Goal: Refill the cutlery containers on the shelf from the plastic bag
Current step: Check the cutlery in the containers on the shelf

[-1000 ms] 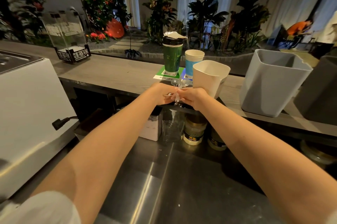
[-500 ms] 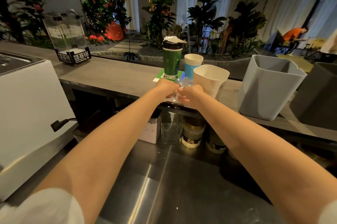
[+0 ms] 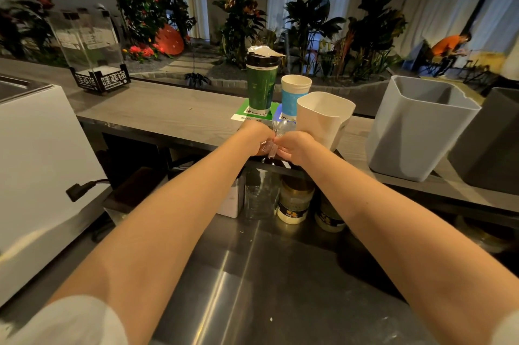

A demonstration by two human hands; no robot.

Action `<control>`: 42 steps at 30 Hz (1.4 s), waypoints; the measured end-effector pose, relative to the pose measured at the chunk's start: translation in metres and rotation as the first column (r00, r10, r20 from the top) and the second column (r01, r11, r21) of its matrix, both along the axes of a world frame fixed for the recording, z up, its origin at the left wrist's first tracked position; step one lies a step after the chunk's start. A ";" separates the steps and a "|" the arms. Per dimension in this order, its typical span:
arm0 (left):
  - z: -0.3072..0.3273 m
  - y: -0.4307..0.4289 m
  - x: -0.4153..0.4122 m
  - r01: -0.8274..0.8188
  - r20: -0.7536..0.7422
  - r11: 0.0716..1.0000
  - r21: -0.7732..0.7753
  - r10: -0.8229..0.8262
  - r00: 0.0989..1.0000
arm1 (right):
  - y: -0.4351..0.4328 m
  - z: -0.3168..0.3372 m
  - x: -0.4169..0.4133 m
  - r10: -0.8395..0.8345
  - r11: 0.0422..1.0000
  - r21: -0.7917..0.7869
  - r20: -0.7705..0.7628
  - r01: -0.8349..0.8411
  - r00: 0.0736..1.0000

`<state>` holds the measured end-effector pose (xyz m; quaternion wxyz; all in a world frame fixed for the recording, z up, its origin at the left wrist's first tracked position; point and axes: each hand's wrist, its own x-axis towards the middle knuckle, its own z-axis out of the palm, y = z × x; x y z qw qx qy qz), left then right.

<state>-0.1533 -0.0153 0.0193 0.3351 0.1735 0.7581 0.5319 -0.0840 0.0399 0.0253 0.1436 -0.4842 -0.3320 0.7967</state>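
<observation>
Both arms reach forward to the front edge of the grey wooden shelf (image 3: 174, 117). My left hand (image 3: 257, 138) and my right hand (image 3: 295, 145) meet there and together pinch a small clear plastic bag (image 3: 278, 134) with clear plastic cutlery inside; its contents are hard to make out. Just right of the hands stands a white square container (image 3: 323, 120), open at the top. Behind it stand a blue-and-white paper cup (image 3: 293, 97) and a tall green cup (image 3: 261, 86) with a black lid.
A large grey bin (image 3: 415, 128) and a darker bin (image 3: 491, 142) stand on the shelf at right. A clear acrylic box (image 3: 90, 49) sits at far left, a white appliance (image 3: 31, 170) at left. Jars (image 3: 295, 204) stand under the shelf, above a steel counter (image 3: 252, 288).
Both hands have stayed together at the shelf edge, lifting slightly with the bag. The view has drifted a little; nothing else moved.
</observation>
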 end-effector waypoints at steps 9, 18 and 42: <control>0.003 -0.017 -0.004 -0.120 0.045 0.983 0.140 0.115 0.992 | -0.010 -0.004 -0.005 0.054 0.839 0.531 0.130 -0.115 0.990; 0.048 -0.029 0.021 -0.089 -0.116 0.848 0.522 0.173 0.978 | -0.019 0.049 0.023 0.129 0.545 0.838 -0.070 -0.012 0.989; 0.062 0.056 0.036 0.111 -0.626 0.991 -0.073 -0.132 0.769 | 0.068 0.050 0.054 -0.165 0.176 0.836 0.546 -0.520 0.821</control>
